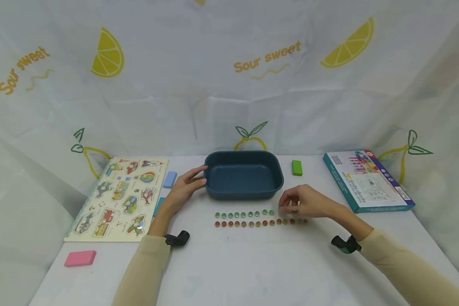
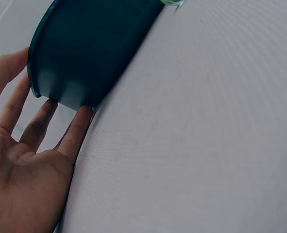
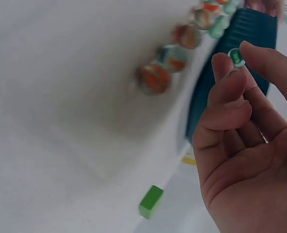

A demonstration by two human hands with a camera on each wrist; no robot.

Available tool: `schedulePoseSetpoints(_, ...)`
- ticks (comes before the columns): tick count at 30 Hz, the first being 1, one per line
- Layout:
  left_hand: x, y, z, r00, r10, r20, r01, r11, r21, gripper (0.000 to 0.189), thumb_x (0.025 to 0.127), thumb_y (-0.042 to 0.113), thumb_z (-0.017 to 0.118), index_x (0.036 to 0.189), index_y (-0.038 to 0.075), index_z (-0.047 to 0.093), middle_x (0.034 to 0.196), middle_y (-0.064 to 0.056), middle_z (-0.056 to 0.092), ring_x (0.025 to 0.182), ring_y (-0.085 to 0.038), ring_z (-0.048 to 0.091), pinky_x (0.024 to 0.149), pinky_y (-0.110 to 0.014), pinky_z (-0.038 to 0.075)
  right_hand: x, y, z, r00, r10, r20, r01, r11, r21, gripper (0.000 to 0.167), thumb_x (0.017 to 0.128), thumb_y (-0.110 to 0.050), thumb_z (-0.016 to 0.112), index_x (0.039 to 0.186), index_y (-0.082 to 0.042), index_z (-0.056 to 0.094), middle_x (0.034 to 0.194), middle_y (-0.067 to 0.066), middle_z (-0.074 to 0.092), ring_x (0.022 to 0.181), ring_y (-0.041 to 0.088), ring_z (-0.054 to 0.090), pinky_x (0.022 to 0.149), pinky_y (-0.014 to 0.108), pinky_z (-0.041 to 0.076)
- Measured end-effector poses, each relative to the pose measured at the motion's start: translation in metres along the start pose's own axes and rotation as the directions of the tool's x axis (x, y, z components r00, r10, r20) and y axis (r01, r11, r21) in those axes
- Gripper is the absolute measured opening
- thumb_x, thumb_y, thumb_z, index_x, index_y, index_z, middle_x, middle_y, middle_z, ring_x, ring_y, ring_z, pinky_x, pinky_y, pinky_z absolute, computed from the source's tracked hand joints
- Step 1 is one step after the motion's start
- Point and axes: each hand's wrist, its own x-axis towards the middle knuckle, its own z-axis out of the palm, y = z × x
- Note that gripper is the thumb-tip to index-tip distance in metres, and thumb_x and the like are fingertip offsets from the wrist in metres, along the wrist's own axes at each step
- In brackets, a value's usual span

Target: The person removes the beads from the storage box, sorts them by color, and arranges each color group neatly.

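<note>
Between right thumb and fingertips, my right hand (image 1: 305,201) pinches a green glass marble (image 3: 236,57), just off the right end of a row of green marbles (image 1: 243,215). A second row, of orange-streaked marbles (image 1: 243,224), runs in front of the green one; its right end lies partly in the hand's shadow. A dark blue rectangular basin (image 1: 242,195) stands behind both rows, and nothing shows inside it. My left hand (image 1: 181,191) rests its extended fingertips against the basin's left side, as the left wrist view also shows.
Left of the basin lie a picture puzzle board (image 1: 118,197), a light blue block (image 1: 170,179), a partly hidden blue piece (image 1: 158,205) and a pink block (image 1: 80,258). A green block (image 1: 297,168) and a boxed set (image 1: 369,180) lie right. A printed curtain (image 1: 214,85) hangs behind.
</note>
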Motion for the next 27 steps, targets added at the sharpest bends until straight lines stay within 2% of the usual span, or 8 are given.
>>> schedulePoseSetpoints(8, 0.0, 0.0, 0.0, 1.0, 0.0, 0.005, 0.0, 1.0, -0.003, 0.055, 0.105, 0.019, 0.066, 0.158, 0.018, 0.05, 0.173, -0.003, 0.037, 0.158, -0.032, 0.04, 0.129, -0.054, 0.034, 0.007, 0.014, 0.011, 0.999, 0.031, 0.03, -0.03, 0.999, -0.009, 0.006, 0.095, -0.016, 0.079, 0.1, -0.016, 0.079, 0.082, -0.007, 0.072, 0.07, 0.005, 0.062, 0.069, 0.021, 0.052)
schedulePoseSetpoints(14, -0.001, 0.002, 0.001, 1.0, 0.009, 0.012, -0.009, 1.0, -0.02, 0.056, 0.105, 0.018, 0.066, 0.158, 0.017, 0.05, 0.173, -0.004, 0.036, 0.158, -0.034, 0.039, 0.129, -0.055, 0.033, 0.008, 0.015, 0.012, 0.997, 0.031, 0.064, -0.034, 0.999, 0.035, 0.01, 0.096, -0.018, 0.078, 0.105, -0.014, 0.079, 0.078, -0.004, 0.072, 0.064, 0.009, 0.065, 0.065, 0.022, 0.052)
schedulePoseSetpoints(18, -0.001, 0.002, 0.0, 1.0, 0.009, 0.016, -0.008, 1.0, -0.017, 0.057, 0.105, 0.018, 0.066, 0.159, 0.016, 0.049, 0.173, -0.004, 0.036, 0.158, -0.035, 0.039, 0.129, -0.056, 0.032, 0.009, 0.014, 0.012, 0.997, 0.026, 0.075, -0.029, 0.999, 0.033, 0.018, 0.095, -0.021, 0.08, 0.111, -0.013, 0.078, 0.081, -0.005, 0.071, 0.066, 0.008, 0.066, 0.065, 0.022, 0.053)
schedulePoseSetpoints(23, -0.002, 0.001, 0.0, 1.0, 0.006, 0.012, -0.006, 1.0, -0.018, 0.057, 0.104, 0.018, 0.067, 0.158, 0.016, 0.05, 0.173, -0.005, 0.036, 0.158, -0.035, 0.039, 0.129, -0.055, 0.033, 0.006, 0.013, 0.012, 0.999, -0.006, 0.04, 0.006, 1.0, 0.005, 0.019, 0.097, -0.02, 0.078, 0.113, -0.011, 0.078, 0.087, -0.005, 0.073, 0.072, 0.005, 0.064, 0.067, 0.022, 0.053)
schedulePoseSetpoints(27, -0.003, 0.002, 0.0, 1.0, 0.009, 0.02, -0.009, 1.0, -0.006, 0.056, 0.106, 0.018, 0.065, 0.159, 0.016, 0.049, 0.173, -0.004, 0.036, 0.157, -0.033, 0.041, 0.126, -0.044, 0.04, 0.0, 0.009, 0.011, 1.0, 0.013, -0.025, -0.013, 1.0, -0.006, 0.017, 0.099, -0.02, 0.075, 0.114, -0.012, 0.078, 0.093, -0.003, 0.076, 0.077, 0.005, 0.063, 0.067, 0.022, 0.053)
